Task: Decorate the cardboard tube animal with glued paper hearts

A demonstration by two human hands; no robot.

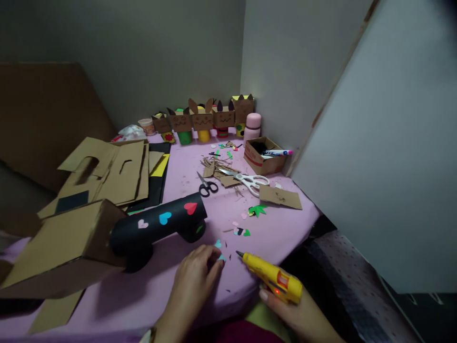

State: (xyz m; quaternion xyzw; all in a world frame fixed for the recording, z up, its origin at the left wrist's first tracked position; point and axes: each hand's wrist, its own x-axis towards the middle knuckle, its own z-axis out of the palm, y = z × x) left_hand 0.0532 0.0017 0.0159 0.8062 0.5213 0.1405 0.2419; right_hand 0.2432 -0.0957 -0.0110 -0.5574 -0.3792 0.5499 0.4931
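Observation:
My left hand (195, 271) rests low over the pink tablecloth, thumb and fingers pinched at a small light blue paper piece (222, 257). Just beyond its fingertips lies another light blue paper piece (217, 243). A yellow glue gun (274, 275) with a glowing red light is in my right hand (291, 309), its dark nozzle pointing left above the cloth. To the left of my hands stands a black paper tube (160, 224) bearing pink, blue and red hearts. It joins a cardboard box (67, 247) and sits on dark round pieces resembling wheels.
Black-handled scissors (207, 186) and white-handled scissors (246, 179) lie beside cardboard scraps (214, 167). Farther back are a box of pens (264, 159), a pink bottle (253, 126) and several cardboard animal heads on cups (203, 121). Folded cardboard (128, 176) covers the left side. A white panel (378, 143) stands right.

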